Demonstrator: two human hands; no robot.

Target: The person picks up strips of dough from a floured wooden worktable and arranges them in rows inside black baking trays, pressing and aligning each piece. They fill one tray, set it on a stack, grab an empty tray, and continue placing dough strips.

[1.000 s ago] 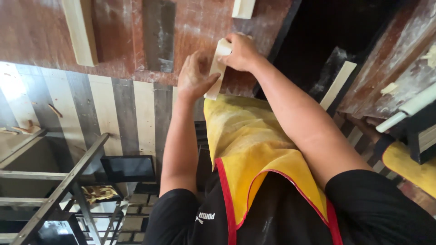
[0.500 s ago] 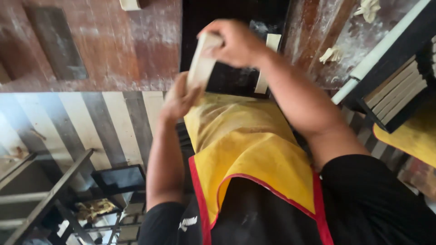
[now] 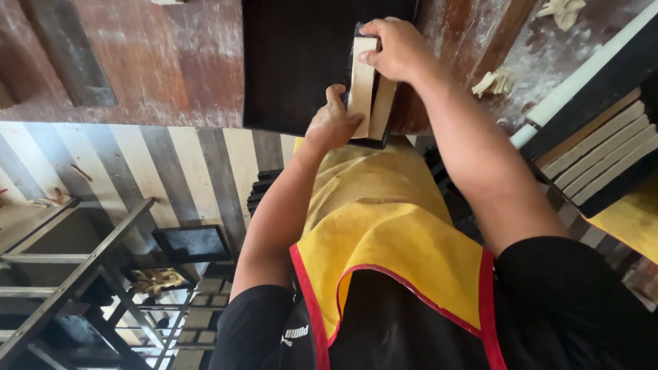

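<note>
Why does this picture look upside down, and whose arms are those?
A person wears a camera on the head, and it looks down at their own body, so you see their arms from above. The left hand and the right hand both grip pale wooden blocks held against a black board. The board lies on a reddish, dusty workbench. The yellow apron with red edging is on the person's front. To the right is a stack of pale slats.
</note>
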